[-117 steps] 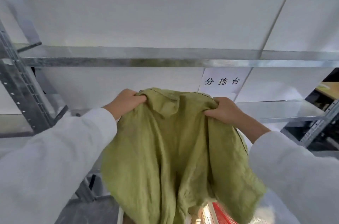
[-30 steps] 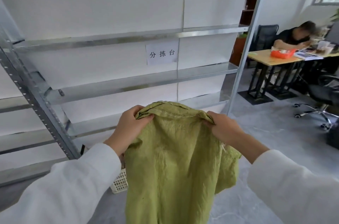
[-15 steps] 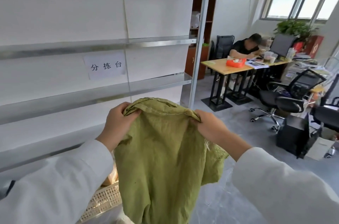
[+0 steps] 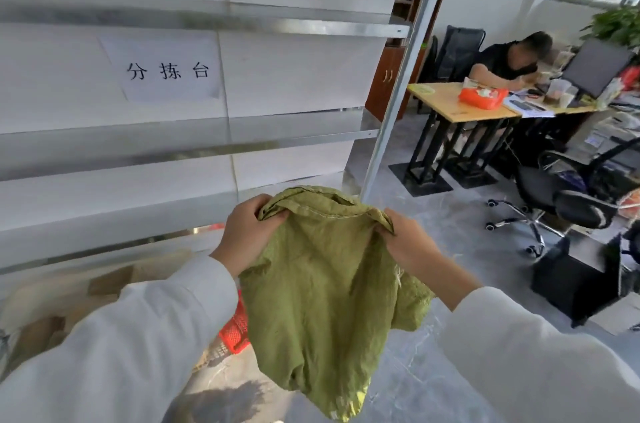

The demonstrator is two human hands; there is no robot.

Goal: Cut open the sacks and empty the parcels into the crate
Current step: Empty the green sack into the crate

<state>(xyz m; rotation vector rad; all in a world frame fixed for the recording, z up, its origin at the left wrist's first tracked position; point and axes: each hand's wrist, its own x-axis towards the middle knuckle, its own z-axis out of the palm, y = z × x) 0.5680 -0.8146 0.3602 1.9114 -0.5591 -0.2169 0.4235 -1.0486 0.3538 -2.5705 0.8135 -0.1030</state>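
A limp green woven sack hangs in front of me over the grey floor. My left hand grips its top edge on the left, and my right hand grips the top edge on the right. The sack looks slack and flat. Behind my left sleeve a corner of a red plastic crate shows low down. To its left lie blurred brown cardboard parcels; whether they are in the crate I cannot tell.
A metal shelving rack with a paper sign fills the left. At the right a person sits at a wooden desk with a monitor, and black office chairs and a black box stand on the floor.
My view has swung right, from facing the rack to taking in the office area. Both hands keep hold of the sack's top edge, and the sack now hangs lower and to the right of the crate.
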